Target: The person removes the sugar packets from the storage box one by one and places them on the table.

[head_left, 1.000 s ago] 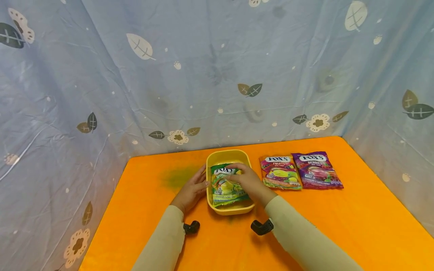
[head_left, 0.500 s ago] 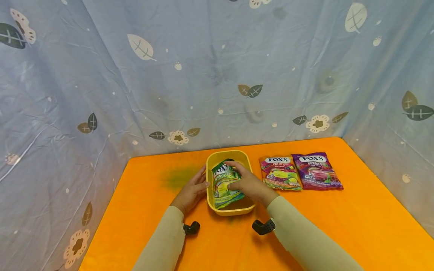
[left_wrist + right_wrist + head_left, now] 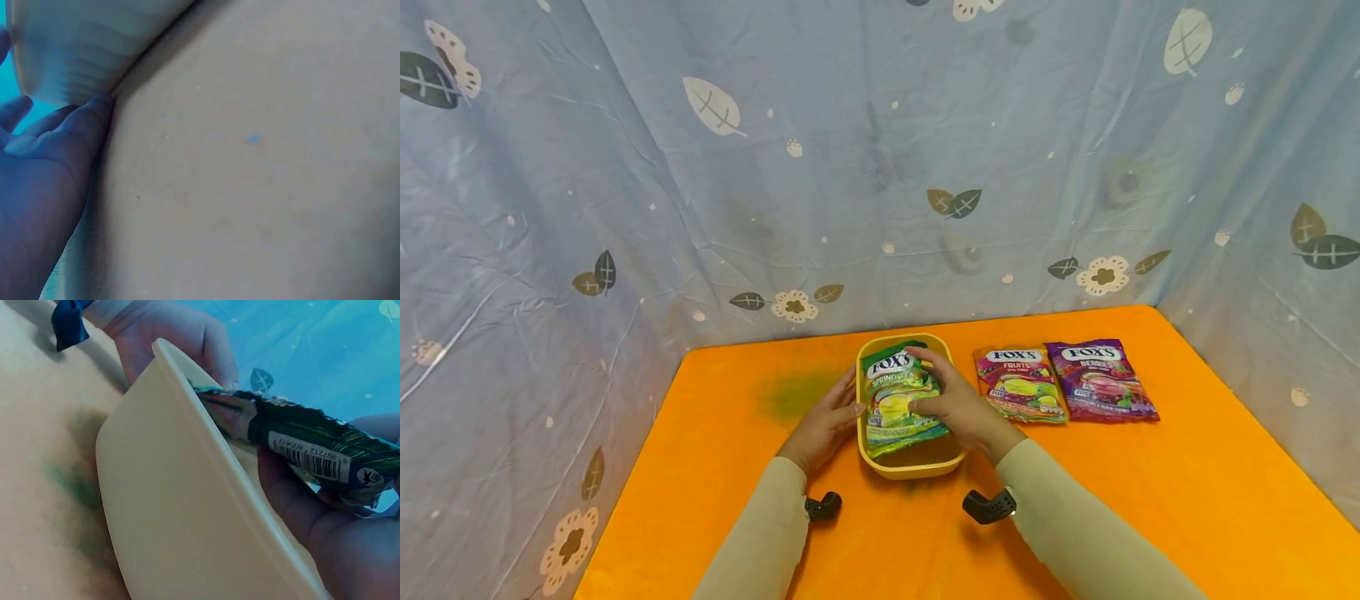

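Note:
My right hand (image 3: 967, 411) pinches the right edge of a green Fox's Spring Tea candy bag (image 3: 891, 406) between thumb and fingers. The bag is tilted over the yellow plastic tub (image 3: 917, 472), its printed front facing up. In the right wrist view, the bag's barcode side (image 3: 300, 428) rises above the tub rim, and its far end dips inside. My left hand (image 3: 825, 423) touches the tub's left wall, fingers extended along it. The left wrist view has that hand (image 3: 44, 181) against the tub wall (image 3: 94, 44).
Right of the tub lie two more candy bags side by side: a Fox's Fruits bag (image 3: 1018, 385) and a purple Fox's Berries bag (image 3: 1101, 382). They rest on the orange tabletop (image 3: 715, 442). A patterned blue curtain (image 3: 850, 167) encloses the back and sides.
The green bag has turned and risen within the tub, its top edge now nearer the tub's rim. My right hand moved with it slightly rightward. The left hand stayed put.

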The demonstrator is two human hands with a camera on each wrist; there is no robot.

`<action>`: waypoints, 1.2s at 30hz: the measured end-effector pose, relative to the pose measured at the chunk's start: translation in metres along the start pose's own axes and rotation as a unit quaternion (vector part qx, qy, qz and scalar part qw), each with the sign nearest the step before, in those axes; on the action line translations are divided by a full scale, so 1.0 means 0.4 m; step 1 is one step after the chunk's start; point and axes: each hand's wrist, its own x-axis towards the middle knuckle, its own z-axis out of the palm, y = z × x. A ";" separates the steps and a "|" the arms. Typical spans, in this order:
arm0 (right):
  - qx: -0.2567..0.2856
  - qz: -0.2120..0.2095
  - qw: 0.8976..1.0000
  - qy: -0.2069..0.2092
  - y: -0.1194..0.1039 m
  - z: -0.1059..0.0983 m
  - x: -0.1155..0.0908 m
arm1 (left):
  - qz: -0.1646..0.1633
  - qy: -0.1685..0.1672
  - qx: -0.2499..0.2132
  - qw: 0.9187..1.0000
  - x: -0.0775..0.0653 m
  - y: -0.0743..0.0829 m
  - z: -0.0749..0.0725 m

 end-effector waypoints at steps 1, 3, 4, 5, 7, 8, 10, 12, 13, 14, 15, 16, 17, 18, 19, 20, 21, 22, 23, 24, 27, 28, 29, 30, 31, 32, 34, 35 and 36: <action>0.003 -0.003 1.000 0.002 0.001 0.000 -0.002 | 0.000 0.000 0.001 1.000 -0.001 -0.001 -0.001; 0.012 -0.008 1.000 0.004 0.002 0.000 -0.006 | 0.001 -0.001 0.004 1.000 -0.001 -0.002 -0.002; 0.014 -0.010 1.000 0.006 0.001 0.000 -0.008 | 0.001 -0.001 0.005 1.000 -0.001 -0.003 -0.003; 0.017 -0.012 1.000 0.007 0.001 0.000 -0.010 | 0.002 -0.002 0.006 1.000 -0.001 -0.003 -0.003; 0.024 -0.014 1.000 0.006 0.002 -0.002 -0.011 | 0.004 -0.003 0.009 1.000 0.000 -0.004 -0.004; 0.027 -0.015 1.000 0.005 0.001 -0.002 -0.013 | 0.005 -0.003 0.009 1.000 0.000 -0.005 -0.003; 0.030 -0.016 0.999 0.002 0.000 -0.006 -0.014 | 0.005 -0.003 0.007 1.000 0.001 -0.006 -0.002; 0.035 -0.017 0.999 0.000 -0.003 -0.010 -0.017 | 0.003 -0.003 0.005 1.000 0.001 -0.006 -0.001; 0.034 -0.018 0.999 0.001 -0.006 -0.013 -0.020 | 0.000 -0.002 0.003 1.000 0.001 -0.006 0.000; 0.034 -0.020 0.999 0.000 -0.010 -0.017 -0.023 | -0.001 -0.001 0.001 1.000 0.001 -0.006 0.001; 0.032 -0.021 0.999 0.004 -0.013 -0.021 -0.026 | -0.001 -0.003 0.000 1.000 0.001 -0.006 0.001; 0.033 -0.021 0.999 0.006 -0.016 -0.026 -0.029 | -0.001 -0.004 0.002 1.000 0.001 -0.006 0.001; 0.035 -0.020 0.999 0.010 -0.021 -0.032 -0.032 | -0.002 -0.004 0.001 1.000 0.000 -0.005 0.002; 0.035 -0.020 0.999 0.013 -0.025 -0.038 -0.036 | 0.000 -0.006 0.003 1.000 0.000 -0.004 0.002; 0.042 -0.019 0.999 0.016 -0.028 -0.045 -0.040 | 0.001 -0.007 0.005 1.000 0.000 -0.003 0.002; 0.044 -0.019 0.999 0.018 -0.031 -0.052 -0.044 | 0.004 -0.009 0.008 1.000 0.000 -0.003 0.001; 0.044 -0.019 0.999 0.023 -0.034 -0.060 -0.048 | 0.006 -0.011 0.010 1.000 -0.001 -0.003 0.001; 0.045 -0.022 0.998 0.025 -0.036 -0.068 -0.053 | 0.005 -0.011 0.010 1.000 0.000 -0.002 0.001; 0.046 -0.022 0.998 0.030 -0.039 -0.076 -0.059 | 0.006 -0.014 0.010 1.000 0.000 -0.001 0.001; 0.043 -0.024 0.998 0.034 -0.042 -0.085 -0.065 | 0.007 -0.016 0.011 1.000 0.000 -0.001 0.001; 0.050 -0.021 0.997 0.048 -0.051 -0.110 -0.087 | 0.006 -0.020 0.008 1.000 0.001 -0.001 -0.001; 0.057 -0.018 0.997 0.052 -0.055 -0.118 -0.095 | 0.005 -0.020 0.008 1.000 0.001 -0.001 -0.001; 0.064 -0.016 0.996 0.055 -0.058 -0.125 -0.102 | 0.004 -0.020 0.008 1.000 0.001 -0.002 -0.002; 0.070 -0.014 0.996 0.055 -0.061 -0.132 -0.110 | 0.004 -0.019 0.009 1.000 0.001 -0.002 -0.003; 0.076 -0.012 0.996 0.055 -0.065 -0.139 -0.117 | 0.004 -0.019 0.009 1.000 0.001 -0.003 -0.004; 0.077 -0.012 0.995 0.055 -0.067 -0.147 -0.125 | 0.002 -0.017 0.009 1.000 0.001 -0.004 -0.005; 0.074 -0.015 0.996 0.056 -0.071 -0.161 -0.140 | -0.001 -0.014 0.009 1.000 0.000 -0.003 -0.006; 0.072 -0.018 0.996 0.057 -0.073 -0.168 -0.148 | -0.003 -0.013 0.008 1.000 -0.001 -0.002 -0.005; 0.069 -0.018 0.996 0.061 -0.074 -0.176 -0.157 | -0.004 -0.013 0.009 1.000 -0.001 -0.001 -0.004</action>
